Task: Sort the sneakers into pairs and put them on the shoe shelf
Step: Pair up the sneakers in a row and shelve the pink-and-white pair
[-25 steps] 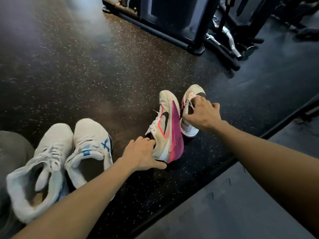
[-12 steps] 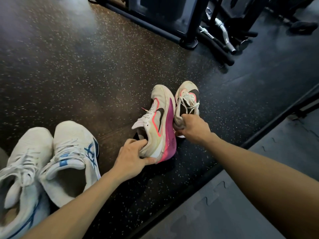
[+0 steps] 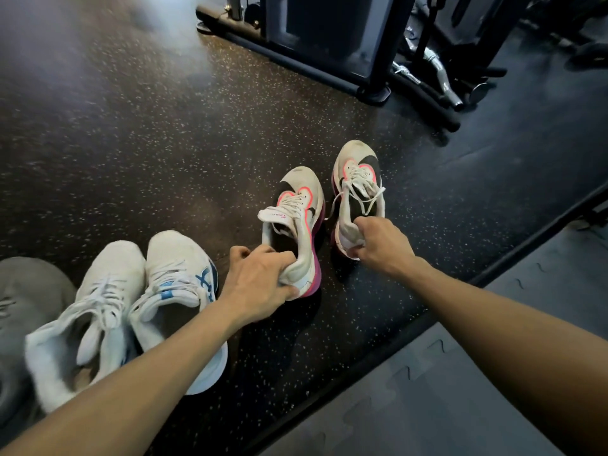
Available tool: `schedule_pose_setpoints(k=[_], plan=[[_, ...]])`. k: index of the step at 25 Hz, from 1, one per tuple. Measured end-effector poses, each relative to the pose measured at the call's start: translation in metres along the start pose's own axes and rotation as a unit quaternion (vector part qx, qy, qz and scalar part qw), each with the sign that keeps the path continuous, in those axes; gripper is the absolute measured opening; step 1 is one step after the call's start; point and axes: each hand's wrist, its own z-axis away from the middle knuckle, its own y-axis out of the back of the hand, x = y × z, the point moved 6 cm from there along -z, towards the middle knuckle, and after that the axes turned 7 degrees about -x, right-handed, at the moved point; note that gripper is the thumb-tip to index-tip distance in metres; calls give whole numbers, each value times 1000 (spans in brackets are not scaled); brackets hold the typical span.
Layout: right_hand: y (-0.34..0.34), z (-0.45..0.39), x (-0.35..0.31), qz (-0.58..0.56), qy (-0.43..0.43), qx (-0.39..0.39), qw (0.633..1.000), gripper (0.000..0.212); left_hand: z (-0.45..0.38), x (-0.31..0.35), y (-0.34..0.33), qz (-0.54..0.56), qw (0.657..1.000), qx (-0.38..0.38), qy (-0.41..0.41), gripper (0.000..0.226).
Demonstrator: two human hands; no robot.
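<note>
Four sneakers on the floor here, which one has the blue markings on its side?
The white sneaker just left of the left hand. Its neighbour shows no such side marking, and the two held sneakers are pink-trimmed.

Two cream sneakers with black swooshes, pink-edged tongues and pink soles stand upright side by side on the speckled dark floor, toes pointing away: the left pink sneaker (image 3: 301, 222) is gripped at its heel by the left hand (image 3: 260, 281), and the right pink sneaker (image 3: 357, 189), a little farther off, is pinched at its heel collar by the right hand (image 3: 383, 246). Toward the floor's left edge, two white sneakers (image 3: 131, 304) with blue side marks sit touching each other as a pair, laces loose, openings facing the camera.
</note>
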Motion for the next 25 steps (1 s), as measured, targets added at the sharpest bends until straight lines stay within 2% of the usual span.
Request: schedule_pose_setpoints(k=[4, 8, 16, 22, 25], plan=[[-3, 15, -15, 4, 28, -13, 1000, 21, 11, 11, 11, -67, 998, -14, -9, 22], [-10, 30, -27, 11, 55, -22, 998, 18, 22, 15, 15, -97, 995, 2, -1, 22], [-36, 56, -56, 14, 95, -69, 993, 19, 52, 2, 7, -93, 994, -31, 47, 23], [-59, 79, -74, 21, 121, -110, 986, 20, 70, -3, -13, -108, 992, -59, 39, 24], [-64, 87, -77, 26, 133, -91, 987, 21, 76, -3, -24, -102, 992, -62, 37, 26]])
